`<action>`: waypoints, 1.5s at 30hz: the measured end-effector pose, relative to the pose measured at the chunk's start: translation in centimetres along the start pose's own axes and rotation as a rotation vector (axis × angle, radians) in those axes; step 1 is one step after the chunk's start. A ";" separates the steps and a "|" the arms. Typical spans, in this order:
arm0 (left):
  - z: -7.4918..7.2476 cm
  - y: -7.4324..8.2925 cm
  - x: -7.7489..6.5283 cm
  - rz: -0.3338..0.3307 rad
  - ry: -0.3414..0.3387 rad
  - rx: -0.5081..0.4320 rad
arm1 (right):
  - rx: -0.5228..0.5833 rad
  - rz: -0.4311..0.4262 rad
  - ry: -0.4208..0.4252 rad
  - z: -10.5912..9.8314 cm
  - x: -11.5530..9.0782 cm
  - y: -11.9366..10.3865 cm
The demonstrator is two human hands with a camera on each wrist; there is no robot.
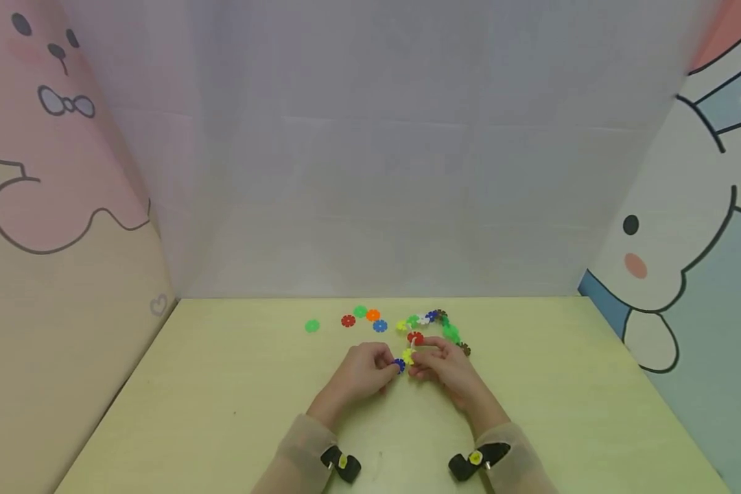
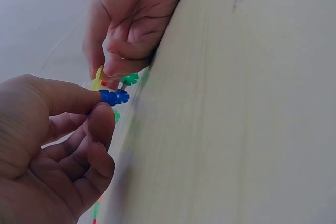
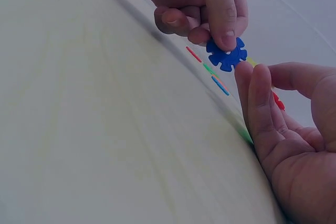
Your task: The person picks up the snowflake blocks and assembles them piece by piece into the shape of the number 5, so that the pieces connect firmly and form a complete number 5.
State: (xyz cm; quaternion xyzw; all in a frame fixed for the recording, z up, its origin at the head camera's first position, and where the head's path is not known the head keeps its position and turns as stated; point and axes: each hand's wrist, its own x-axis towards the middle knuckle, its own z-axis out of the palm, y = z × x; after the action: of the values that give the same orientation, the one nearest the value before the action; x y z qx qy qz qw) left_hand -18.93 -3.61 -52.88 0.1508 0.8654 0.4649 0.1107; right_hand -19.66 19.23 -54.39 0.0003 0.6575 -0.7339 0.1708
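Note:
My left hand pinches a dark blue snowflake disc between thumb and forefinger; notches run round the disc's rim. Facing it, my right hand pinches a yellow snowflake disc at the end of a linked chain. The blue disc's edge is close against the yellow one; whether they interlock I cannot tell. A red disc follows the yellow one by the right fingertips. From there the chain curves behind the right hand through green discs to a brown disc, partly hidden by the fingers.
Loose discs lie left of the chain, toward the table's back: a green disc, a red disc, an orange disc and a light blue disc. The pale table meets a white backdrop behind.

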 end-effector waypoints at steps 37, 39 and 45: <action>0.2 1.2 -0.3 0.154 0.006 0.066 | -0.006 0.041 -0.040 -0.3 -0.4 -0.3; 0.2 1.3 -0.3 0.159 0.008 0.073 | -0.003 0.044 -0.049 -0.4 -0.4 -0.2; 0.1 1.3 -0.4 0.159 0.012 0.083 | 0.001 0.033 -0.067 -0.4 -0.3 -0.1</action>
State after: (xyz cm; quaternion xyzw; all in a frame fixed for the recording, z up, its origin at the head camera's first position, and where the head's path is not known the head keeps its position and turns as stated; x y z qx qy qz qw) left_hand -18.33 -2.99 -51.87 0.2208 0.8699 0.4367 0.0616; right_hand -19.44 19.67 -54.23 -0.0135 0.6511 -0.7307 0.2049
